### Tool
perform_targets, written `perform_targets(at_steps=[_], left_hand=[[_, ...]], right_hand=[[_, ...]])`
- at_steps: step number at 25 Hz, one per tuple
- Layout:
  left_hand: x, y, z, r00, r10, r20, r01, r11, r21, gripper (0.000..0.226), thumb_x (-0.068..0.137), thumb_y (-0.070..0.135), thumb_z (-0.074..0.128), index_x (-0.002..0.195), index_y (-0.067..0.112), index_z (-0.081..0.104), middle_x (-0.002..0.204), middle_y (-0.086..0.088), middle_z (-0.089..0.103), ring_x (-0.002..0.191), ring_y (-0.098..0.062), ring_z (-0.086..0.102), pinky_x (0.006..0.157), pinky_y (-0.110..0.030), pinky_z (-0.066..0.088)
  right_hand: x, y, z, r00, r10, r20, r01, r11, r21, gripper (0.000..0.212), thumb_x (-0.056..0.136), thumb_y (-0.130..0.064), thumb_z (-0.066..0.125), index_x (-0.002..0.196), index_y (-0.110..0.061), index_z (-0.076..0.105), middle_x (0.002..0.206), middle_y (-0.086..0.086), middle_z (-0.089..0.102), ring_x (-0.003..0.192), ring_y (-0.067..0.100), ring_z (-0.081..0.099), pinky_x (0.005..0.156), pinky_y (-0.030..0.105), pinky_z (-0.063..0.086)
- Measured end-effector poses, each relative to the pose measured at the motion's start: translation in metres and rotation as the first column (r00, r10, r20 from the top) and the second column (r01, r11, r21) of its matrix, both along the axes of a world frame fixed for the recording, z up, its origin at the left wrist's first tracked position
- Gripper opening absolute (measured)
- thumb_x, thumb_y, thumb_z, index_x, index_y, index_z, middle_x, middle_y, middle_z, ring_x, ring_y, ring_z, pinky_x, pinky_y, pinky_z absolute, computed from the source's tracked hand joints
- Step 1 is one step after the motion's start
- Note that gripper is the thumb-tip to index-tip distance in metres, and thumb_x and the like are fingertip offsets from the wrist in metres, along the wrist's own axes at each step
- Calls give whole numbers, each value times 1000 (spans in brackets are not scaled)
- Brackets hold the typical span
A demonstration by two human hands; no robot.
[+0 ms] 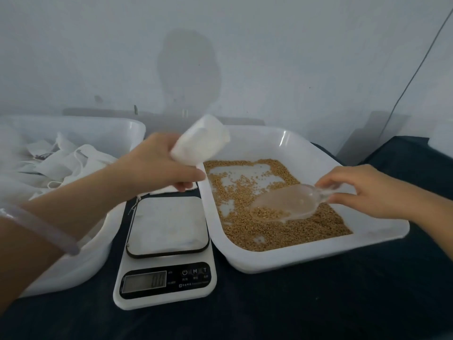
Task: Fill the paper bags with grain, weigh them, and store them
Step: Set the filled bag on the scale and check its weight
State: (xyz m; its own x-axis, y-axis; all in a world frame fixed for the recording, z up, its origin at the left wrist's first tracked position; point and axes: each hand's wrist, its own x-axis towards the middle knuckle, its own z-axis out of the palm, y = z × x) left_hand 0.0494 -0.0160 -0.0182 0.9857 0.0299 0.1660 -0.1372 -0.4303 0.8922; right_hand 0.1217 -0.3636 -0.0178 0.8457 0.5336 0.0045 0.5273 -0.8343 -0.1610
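Your left hand (159, 163), at the centre of the frame, grips a white paper bag (201, 138). The bag is tilted with its far end raised toward the upper right, and it hangs over the near-left corner of the grain tray (318, 258), clear of the scale. Whether the bag holds any grain cannot be told.

Your right hand (362, 190), at the right of the frame, pinches the handle of a clear plastic scoop (289, 202). The scoop's bowl rests on the grain (282, 231), which covers the tray floor thinly, with bare patches toward the upper left.

A white digital kitchen scale (166, 256) sits in the lower centre, just beside the tray's left edge. Its display (144, 283) is too blurred to read.

At the left of the frame a white tub (73, 268) holds a loose heap of empty white bags (73, 158). A pale bracelet (41, 227) circles your left wrist. Everything stands on a dark cloth (318, 307).
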Motion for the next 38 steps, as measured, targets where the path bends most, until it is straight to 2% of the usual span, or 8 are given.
perform_targets(at_steps=[3,9,12,14,17,21,27,38], left_hand=[[10,-30,-1,997,57,51,-67,973,222,23,70,14,76,80,25,59,66,5,64,54,-4,61,40,-8,40],[30,-54,-29,992,83,99,-113,931,348,19,75,15,68,84,22,53,75,6,55,66,-4,51,47,-19,33],[31,-62,-42,992,60,109,-96,926,364,22,76,16,67,90,23,52,79,4,57,74,-12,53,49,-17,33],[31,-63,-45,990,73,123,-112,931,348,21,77,16,66,88,23,50,76,7,55,70,-8,51,48,-17,33],[33,-63,-45,988,87,124,-124,934,334,20,76,17,67,87,21,50,76,5,56,68,-8,51,49,-19,35],[35,-66,-43,988,123,93,-146,942,303,22,75,18,68,83,23,48,77,4,55,69,-10,53,49,-21,36],[35,-68,-44,985,132,108,-162,922,351,21,76,18,67,92,13,54,83,-3,60,81,-20,56,63,-31,48],[38,-68,-49,981,134,140,-175,921,348,17,77,20,64,86,14,51,81,-4,58,80,-21,51,53,-26,37]], right_hand=[[-3,-10,10,999,-30,-43,33,998,60,25,84,-30,66,103,-44,58,102,-28,60,95,-18,52,88,21,44],[-9,-19,29,996,-75,-50,84,971,223,26,82,-26,68,98,-47,64,101,-29,66,98,-17,55,94,25,41],[-11,-22,53,995,-103,12,95,949,301,22,71,-47,65,90,-58,65,100,-38,62,97,-22,52,90,25,39],[-12,-17,69,994,-99,42,80,942,327,28,59,-59,60,87,-59,65,98,-40,62,97,-23,52,90,24,37],[-10,-3,83,994,-63,95,36,964,262,29,64,-57,60,92,-51,62,98,-32,64,99,-13,56,93,24,36],[-3,16,91,978,-35,208,16,995,96,28,83,-31,65,111,-36,64,107,-20,62,103,2,55,92,23,36],[1,28,98,960,-12,280,18,1000,-18,31,84,-31,64,114,-30,65,108,-17,63,104,5,57,106,35,32],[2,31,99,968,-29,249,33,999,-12,32,83,-27,68,114,-29,65,110,-15,63,104,6,56,102,32,37]])
